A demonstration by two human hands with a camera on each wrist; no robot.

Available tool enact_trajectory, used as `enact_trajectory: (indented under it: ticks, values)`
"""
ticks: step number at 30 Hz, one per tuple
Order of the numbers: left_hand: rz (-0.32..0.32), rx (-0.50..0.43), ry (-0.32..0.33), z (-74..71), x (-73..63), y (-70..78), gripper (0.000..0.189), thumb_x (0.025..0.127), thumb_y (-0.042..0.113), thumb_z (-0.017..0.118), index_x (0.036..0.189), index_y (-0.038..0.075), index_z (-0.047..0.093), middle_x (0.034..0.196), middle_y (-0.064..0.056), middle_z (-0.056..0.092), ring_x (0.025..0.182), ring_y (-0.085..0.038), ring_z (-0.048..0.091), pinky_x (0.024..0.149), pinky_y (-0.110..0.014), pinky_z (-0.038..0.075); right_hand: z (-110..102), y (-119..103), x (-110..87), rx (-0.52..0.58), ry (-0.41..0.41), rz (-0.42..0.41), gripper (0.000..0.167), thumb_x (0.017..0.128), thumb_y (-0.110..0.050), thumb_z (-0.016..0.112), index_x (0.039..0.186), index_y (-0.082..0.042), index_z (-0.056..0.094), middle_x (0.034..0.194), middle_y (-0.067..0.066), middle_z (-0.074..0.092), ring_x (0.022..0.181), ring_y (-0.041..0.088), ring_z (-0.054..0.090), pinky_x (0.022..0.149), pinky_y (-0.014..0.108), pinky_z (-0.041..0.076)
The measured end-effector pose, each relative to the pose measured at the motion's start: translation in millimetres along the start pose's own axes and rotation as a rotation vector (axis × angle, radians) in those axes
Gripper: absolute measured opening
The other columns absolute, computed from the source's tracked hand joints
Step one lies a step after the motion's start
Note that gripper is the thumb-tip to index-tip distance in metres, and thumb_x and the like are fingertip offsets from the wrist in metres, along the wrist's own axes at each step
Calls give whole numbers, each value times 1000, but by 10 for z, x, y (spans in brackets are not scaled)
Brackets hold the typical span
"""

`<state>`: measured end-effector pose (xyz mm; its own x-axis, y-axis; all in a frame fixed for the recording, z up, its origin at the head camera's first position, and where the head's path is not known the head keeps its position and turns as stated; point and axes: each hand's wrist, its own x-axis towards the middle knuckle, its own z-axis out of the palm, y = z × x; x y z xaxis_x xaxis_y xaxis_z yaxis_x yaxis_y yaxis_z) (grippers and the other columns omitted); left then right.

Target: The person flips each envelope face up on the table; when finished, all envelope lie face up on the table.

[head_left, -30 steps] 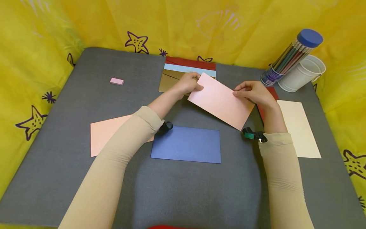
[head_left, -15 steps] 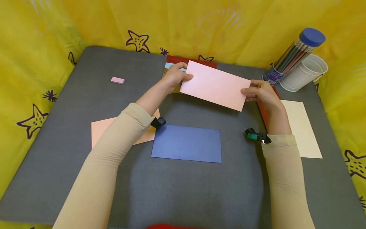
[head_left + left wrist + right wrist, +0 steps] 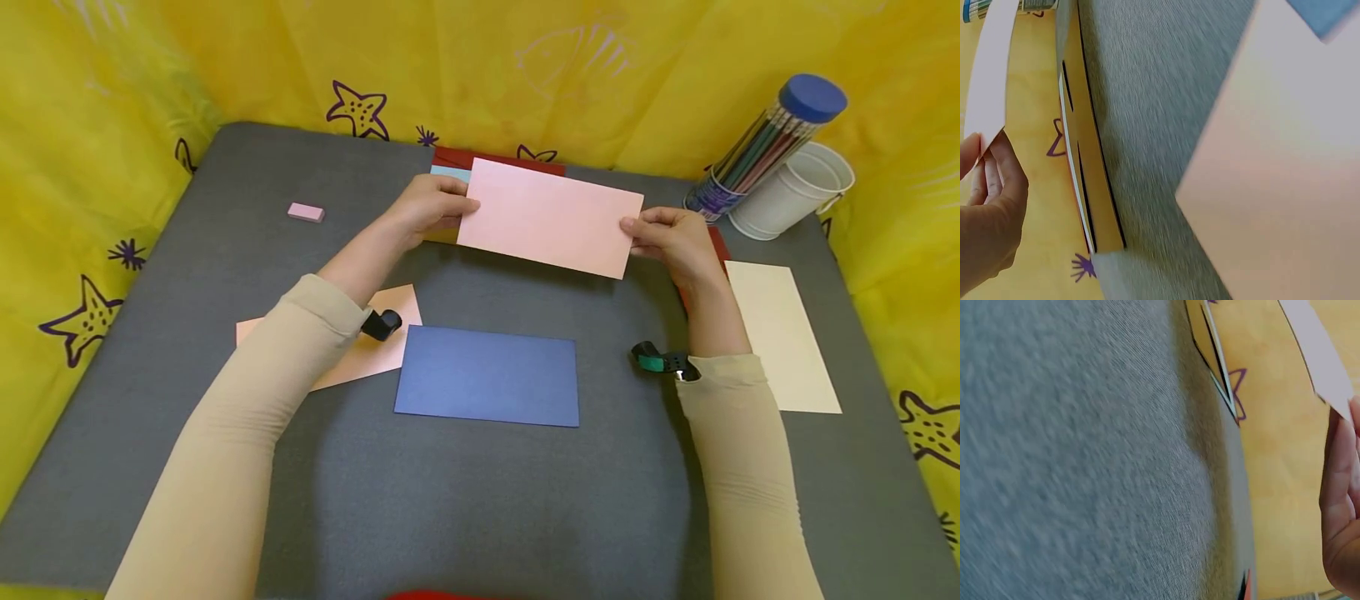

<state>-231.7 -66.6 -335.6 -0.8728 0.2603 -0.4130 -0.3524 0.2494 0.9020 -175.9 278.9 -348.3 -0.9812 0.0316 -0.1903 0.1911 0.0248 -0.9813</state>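
Observation:
A plain pink envelope [image 3: 551, 218] is held up off the table, its broad face toward me and its right end slightly lower. At its left end my left hand [image 3: 429, 208] pinches the edge, thumb on the near face and fingers behind, as the left wrist view also shows. The opposite short edge is pinched by my right hand [image 3: 670, 237]. Behind the pink envelope, and partly hidden by it, lie a red envelope [image 3: 517, 164], a light blue one [image 3: 450, 172] and a gold one [image 3: 1094, 181]. A blue envelope [image 3: 487, 377] lies flat nearer to me.
A peach envelope [image 3: 386, 312] lies partly under my left forearm. On the right are a cream envelope [image 3: 787, 342] and a mostly covered red one [image 3: 717, 243]. A pencil tub [image 3: 765, 150] leans by a white bucket [image 3: 798, 192]. A pink eraser [image 3: 306, 212] sits back left.
The pink envelope has moved left and up and tilts less. My right hand has shifted from its upper long edge to its right end, while my left hand has moved left with it.

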Motion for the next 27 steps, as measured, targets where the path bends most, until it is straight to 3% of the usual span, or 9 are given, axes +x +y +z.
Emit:
enact_trajectory:
  ticks: [4, 10, 13, 17, 21, 24, 27]
  values:
    - [25, 11, -5, -112, -55, -20, 35, 93, 9, 66, 127, 0, 60, 105, 1, 59, 90, -10, 62, 108, -34, 49, 81, -11, -13, 49, 18, -47, 11, 83, -4, 76, 77, -12, 74, 70, -4, 69, 56, 8, 65, 56, 20, 58]
    - [79, 18, 16, -285, -129, -67, 35, 93, 12, 67, 125, 0, 63, 101, 6, 62, 97, -9, 60, 110, -31, 47, 205, -34, -53, 159, -36, -128, 11, 87, 1, 71, 82, -9, 76, 72, 0, 73, 57, 12, 69, 56, 22, 58]
    - [109, 11, 36, -364, -165, -99, 31, 92, 13, 69, 121, 2, 67, 95, 9, 63, 96, -10, 55, 102, -28, 47, 271, -41, -72, 226, -67, -155, 10, 85, 4, 71, 84, -5, 76, 75, 4, 75, 63, 15, 74, 61, 24, 60]
    - [136, -62, 56, -447, -211, -140, 15, 91, 8, 68, 104, 9, 76, 90, 10, 66, 89, -9, 57, 88, -21, 49, 344, -53, -92, 344, -90, -181, 14, 83, 12, 68, 83, 0, 77, 78, 9, 76, 69, 19, 76, 68, 26, 61]
    - [119, -95, 58, -496, -253, -159, 18, 93, 7, 65, 108, 8, 76, 101, 3, 67, 86, -6, 64, 82, -15, 56, 406, -53, -90, 374, -100, -241, 18, 86, 14, 63, 85, 2, 77, 81, 11, 77, 74, 20, 77, 73, 28, 62]
    - [95, -121, 42, -517, -275, -167, 24, 95, 6, 62, 117, 4, 72, 115, -5, 66, 89, -6, 67, 87, -18, 57, 449, -47, -86, 368, -93, -261, 17, 89, 11, 61, 86, 5, 77, 83, 12, 77, 76, 21, 77, 75, 29, 61]
    - [70, -142, 31, -540, -293, -180, 26, 98, 5, 57, 119, 4, 71, 130, -11, 62, 97, -7, 67, 97, -23, 54, 505, -39, -87, 330, -56, -227, 12, 88, 6, 65, 88, 5, 77, 84, 10, 77, 77, 18, 76, 75, 28, 61]
